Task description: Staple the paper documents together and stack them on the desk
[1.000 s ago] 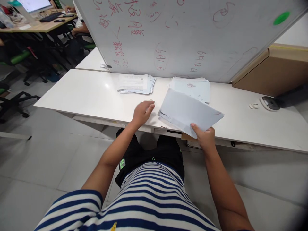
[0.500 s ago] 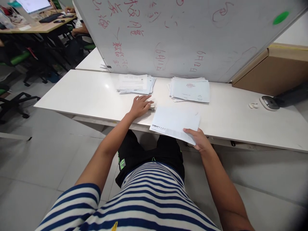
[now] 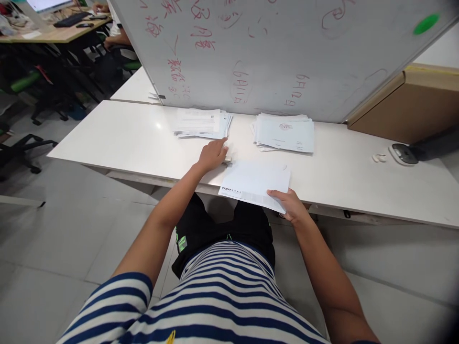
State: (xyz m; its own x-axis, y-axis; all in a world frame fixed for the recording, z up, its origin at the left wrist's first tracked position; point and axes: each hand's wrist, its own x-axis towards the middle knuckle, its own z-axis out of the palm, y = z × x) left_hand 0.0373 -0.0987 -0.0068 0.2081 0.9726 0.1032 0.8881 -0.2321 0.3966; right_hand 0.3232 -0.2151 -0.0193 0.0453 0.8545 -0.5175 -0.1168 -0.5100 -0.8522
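My left hand (image 3: 213, 155) is over the desk, curled down on what looks like a small stapler (image 3: 227, 162). Most of the stapler is hidden under the palm; just its pale end shows. The index finger points forward. In my right hand (image 3: 292, 205) are white papers (image 3: 256, 184) with a printed PONY heading at the near left, pinched at their near right corner with the thumb on top. Their far left corner meets the stapler's end. How many sheets there are I cannot tell.
Behind my hands lie a left paper stack (image 3: 199, 123) and a right paper stack (image 3: 285, 134) on the white desk (image 3: 118, 138). A whiteboard (image 3: 265, 62) rises behind them. To the right are a cardboard box (image 3: 405, 107) and a grey-and-white device (image 3: 403, 154). Another person (image 3: 120, 38) sits far left.
The papers moved slightly left with my right hand, their corner now at the stapler's end. My left hand's spread fingers drew together and lowered over the stapler.
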